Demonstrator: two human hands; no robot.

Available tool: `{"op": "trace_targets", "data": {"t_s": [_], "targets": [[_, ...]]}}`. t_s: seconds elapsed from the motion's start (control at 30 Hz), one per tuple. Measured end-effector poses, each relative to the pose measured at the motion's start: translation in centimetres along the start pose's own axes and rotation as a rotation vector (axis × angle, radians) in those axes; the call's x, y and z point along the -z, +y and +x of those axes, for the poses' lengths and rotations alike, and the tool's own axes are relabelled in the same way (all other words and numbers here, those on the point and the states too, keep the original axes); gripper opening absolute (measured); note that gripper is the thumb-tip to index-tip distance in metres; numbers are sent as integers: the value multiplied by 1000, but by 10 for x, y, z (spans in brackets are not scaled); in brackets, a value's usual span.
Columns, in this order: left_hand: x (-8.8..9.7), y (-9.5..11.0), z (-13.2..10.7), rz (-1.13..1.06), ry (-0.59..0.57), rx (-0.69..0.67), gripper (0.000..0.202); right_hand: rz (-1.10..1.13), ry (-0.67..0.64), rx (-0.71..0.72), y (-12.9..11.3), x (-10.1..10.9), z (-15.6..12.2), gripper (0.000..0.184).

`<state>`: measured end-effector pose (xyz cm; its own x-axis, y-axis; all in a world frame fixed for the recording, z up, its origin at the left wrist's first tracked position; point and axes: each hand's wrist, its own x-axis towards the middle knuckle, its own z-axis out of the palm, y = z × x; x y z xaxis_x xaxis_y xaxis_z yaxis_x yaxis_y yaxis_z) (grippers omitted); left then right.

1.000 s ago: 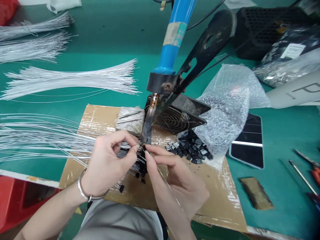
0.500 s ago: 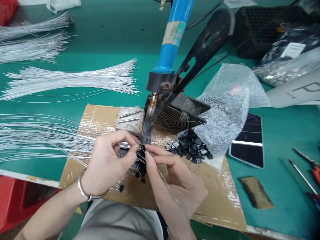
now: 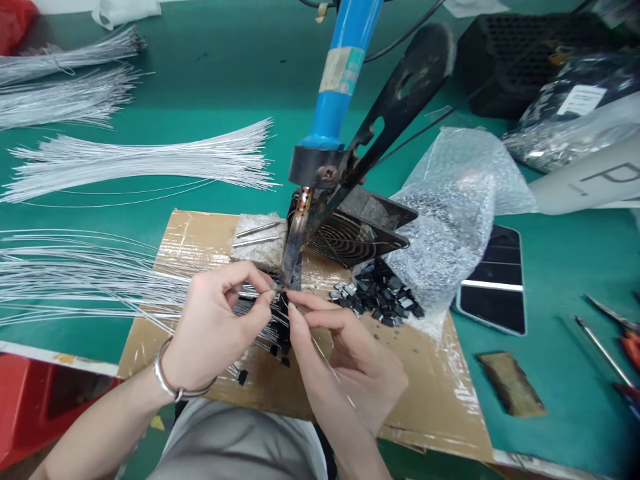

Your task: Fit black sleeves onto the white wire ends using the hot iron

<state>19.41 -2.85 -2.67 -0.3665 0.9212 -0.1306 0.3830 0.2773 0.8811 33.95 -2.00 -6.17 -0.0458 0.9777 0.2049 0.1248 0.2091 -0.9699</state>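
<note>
Head view. The soldering iron (image 3: 334, 100) hangs fixed on its black stand (image 3: 395, 100), tip pointing down at the cardboard sheet (image 3: 200, 240). Directly below the tip, the left hand (image 3: 215, 327) pinches a thin wire (image 3: 250, 291) between thumb and forefinger, and the right hand (image 3: 345, 347) pinches a strand of solder (image 3: 325, 353); both sets of fingertips almost meet at the tip. Whether a small black part sits between them cannot be told.

A pile of black parts (image 3: 380, 297) lies right of the tip, touching the bubble wrap (image 3: 450, 213). The fan (image 3: 355, 230) stands just behind the tip. Loose wire bundles (image 3: 140, 160) spread left of the iron across the green table (image 3: 210, 73). A phone (image 3: 495, 280) lies beyond the cardboard's right edge. Open cardboard remains near its right front corner.
</note>
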Motion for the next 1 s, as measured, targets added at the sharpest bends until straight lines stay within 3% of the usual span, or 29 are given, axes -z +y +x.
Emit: {"op": "trace_targets", "data": {"t_s": [1.0], "targets": [[1,3,-1,16,19,-40,11,13,5,-1,-2,0,2,12]]}}
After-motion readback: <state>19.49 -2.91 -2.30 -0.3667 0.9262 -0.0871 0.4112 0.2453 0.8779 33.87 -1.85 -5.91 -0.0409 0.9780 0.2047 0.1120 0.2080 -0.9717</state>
